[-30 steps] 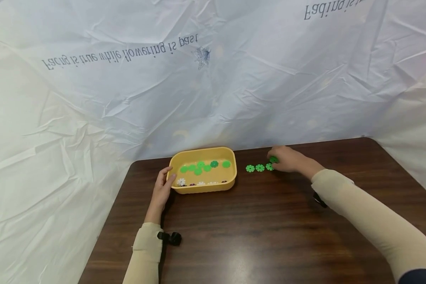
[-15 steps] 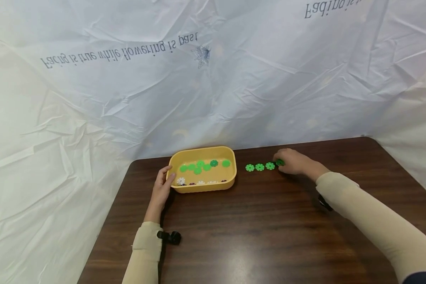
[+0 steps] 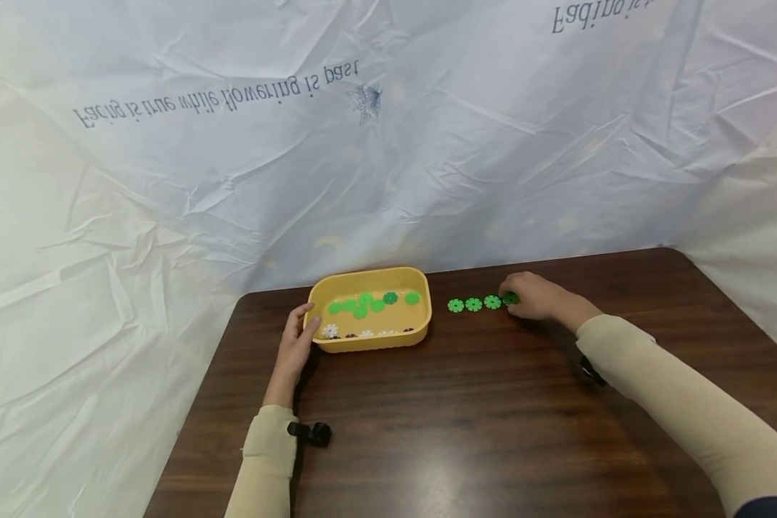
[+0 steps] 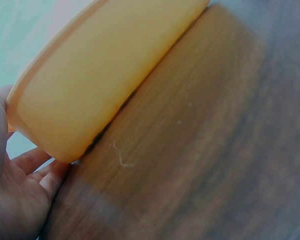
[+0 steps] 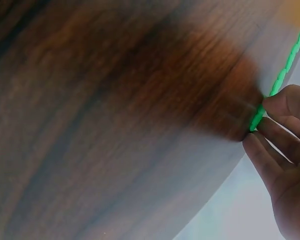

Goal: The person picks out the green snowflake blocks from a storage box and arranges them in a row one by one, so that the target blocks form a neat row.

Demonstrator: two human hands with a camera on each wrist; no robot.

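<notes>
In the head view a yellow plastic basin (image 3: pixel 372 345) stands near the table's back edge. My left hand (image 3: pixel 294 345) grips its left end, thumb over the rim; the left wrist view shows fingers against the basin's outer wall (image 4: pixel 95 85). Several green snowflake discs (image 3: pixel 360 312) lie inside, with white and dark ones along the near side. Right of the basin, green snowflake discs (image 3: pixel 473 305) lie flat in a row. At the row's right end, my right hand (image 3: pixel 536 296) pinches another green snowflake disc (image 3: pixel 510 297), partly hidden by the fingers. The right wrist view shows this disc (image 5: pixel 257 120) down at the tabletop.
The dark wooden table (image 3: pixel 440 424) has rounded back corners. A pale printed cloth (image 3: pixel 388 165) hangs right behind its back edge. Each forearm carries a strapped black camera (image 3: pixel 319 434).
My right hand has moved a little right and lowered the green disc to the end of the row, then stayed nearly still. The left hand and basin have not moved.
</notes>
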